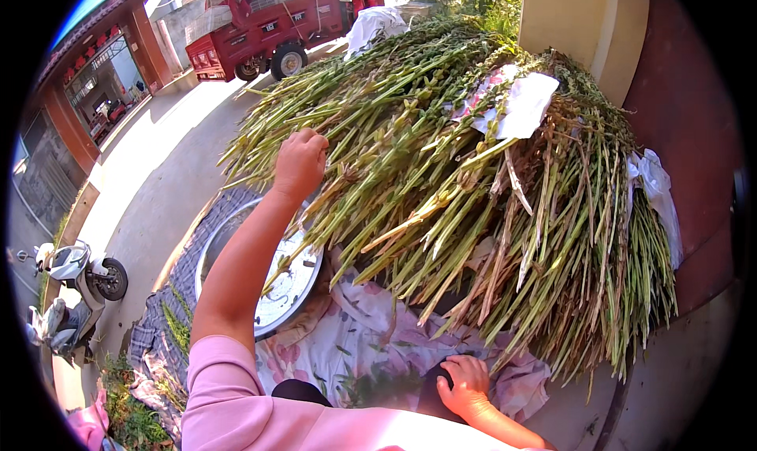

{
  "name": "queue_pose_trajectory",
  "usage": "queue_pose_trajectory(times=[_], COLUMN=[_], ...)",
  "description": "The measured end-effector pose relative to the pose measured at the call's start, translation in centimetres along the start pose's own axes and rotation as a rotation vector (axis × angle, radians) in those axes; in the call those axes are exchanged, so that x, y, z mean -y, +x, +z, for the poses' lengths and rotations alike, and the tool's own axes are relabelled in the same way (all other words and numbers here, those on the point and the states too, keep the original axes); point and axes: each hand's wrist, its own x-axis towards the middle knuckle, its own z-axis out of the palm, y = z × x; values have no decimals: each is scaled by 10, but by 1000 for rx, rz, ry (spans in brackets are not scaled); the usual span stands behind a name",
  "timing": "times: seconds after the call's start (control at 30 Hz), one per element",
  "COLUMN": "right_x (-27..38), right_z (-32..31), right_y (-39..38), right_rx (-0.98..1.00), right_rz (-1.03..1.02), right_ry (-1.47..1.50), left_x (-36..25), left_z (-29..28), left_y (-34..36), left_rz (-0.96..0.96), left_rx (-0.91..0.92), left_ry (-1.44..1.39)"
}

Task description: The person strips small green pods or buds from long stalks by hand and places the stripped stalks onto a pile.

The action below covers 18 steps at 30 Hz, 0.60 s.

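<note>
A big heap of cut stalks [410,159], green to brown with pods like sesame, fills the middle and right. My left arm reaches up to the heap's left edge. There my left hand [302,163] is closed among the stalk ends, apparently round a stalk, though the fingers partly hide it. Below that forearm lies a wide, round metal basin [296,289], partly covered by my arm and overhanging stalks. My right hand [465,384] rests with its fingers laid out on my dark-clad knee [434,392], holding nothing.
A flowered cloth [355,325] lies under the basin, scattered with bits of leaf. White plastic bags [528,104] lie on the heap. A pillar [583,25] stands behind it. A red cargo tricycle [272,29] is parked beyond, a scooter [75,281] at the left.
</note>
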Motion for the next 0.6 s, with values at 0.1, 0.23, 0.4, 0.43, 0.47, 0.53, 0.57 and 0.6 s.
queue_pose_trajectory(times=[0.1,0.23,0.4,0.43,0.47,0.53,0.57,0.6], right_x=[-4,-16,-27,-27,-27,-26,-25,-25], right_z=[-2,4,8,7,5,4,6,6], right_y=[5,7,4,4,5,5,4,4], right_rx=[16,43,13,12,12,4,-2,-12], right_rz=[-17,-12,-7,-7,-8,-14,-18,-26], right_ry=[61,57,65,65,65,65,65,62], left_x=[10,17,20,20,20,16,15,13], left_z=[50,76,72,70,69,58,52,45], left_y=[24,39,52,54,57,69,76,86], left_rz=[-72,-256,-229,-260,-291,-339,-355,-372], left_rx=[149,324,358,315,273,275,306,331], left_ry=[300,451,509,439,370,273,249,224])
